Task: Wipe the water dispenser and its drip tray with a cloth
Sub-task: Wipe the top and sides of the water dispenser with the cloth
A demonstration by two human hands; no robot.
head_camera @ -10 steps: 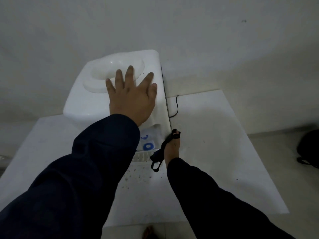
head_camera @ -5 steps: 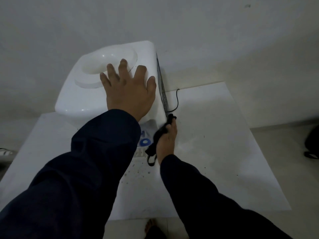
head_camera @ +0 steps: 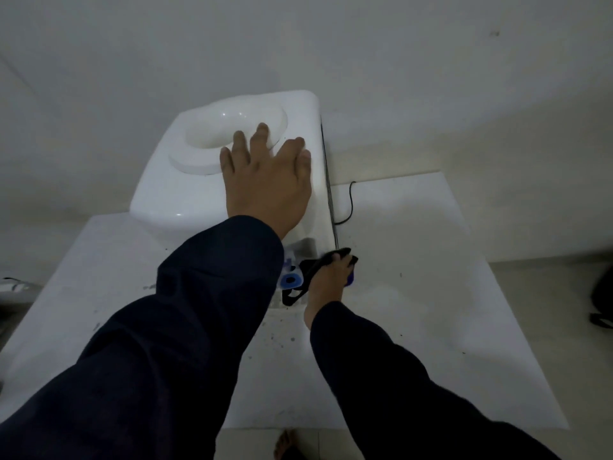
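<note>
At the bottom edge, centre: a bare foot [head_camera: 285, 444] on pale floor [head_camera: 547, 293]. Above it, filling the lower half, two dark sleeves: left sleeve [head_camera: 149, 343] broad from the lower left, right sleeve [head_camera: 381, 376] from the lower right, both reaching up toward mid-frame. Beneath them, a white table [head_camera: 431, 310] flecked with dark specks. Just right of centre, the right hand [head_camera: 326, 283], back up, fingers curled round a black cloth [head_camera: 318, 263]; holds it against the lower front right corner of the water dispenser [head_camera: 172, 194], with a loop of the cloth hanging down at the hand's left. Touching that loop on its left, a blue tap [head_camera: 292, 279]; just below the tap, a pale slatted strip, seemingly the drip tray [head_camera: 275, 302], mostly hidden by the left sleeve. A small blue patch right of the fingertips; cannot tell what. Higher, at centre, the left hand [head_camera: 268, 180], flat and palm down on the dispenser's white top, fingers straight and slightly spread, middle fingertips lying over the rim of the round bottle recess [head_camera: 225, 131]. Dispenser itself in the upper centre, on the table's far side, close against the wall [head_camera: 298, 44]. Down its right side, a dark grille [head_camera: 328, 180]; beside it, a thin black cable [head_camera: 350, 204] curling onto the table. At the right edge, mid-height, a dark object [head_camera: 602, 293] on the floor, cut off by the frame.
</note>
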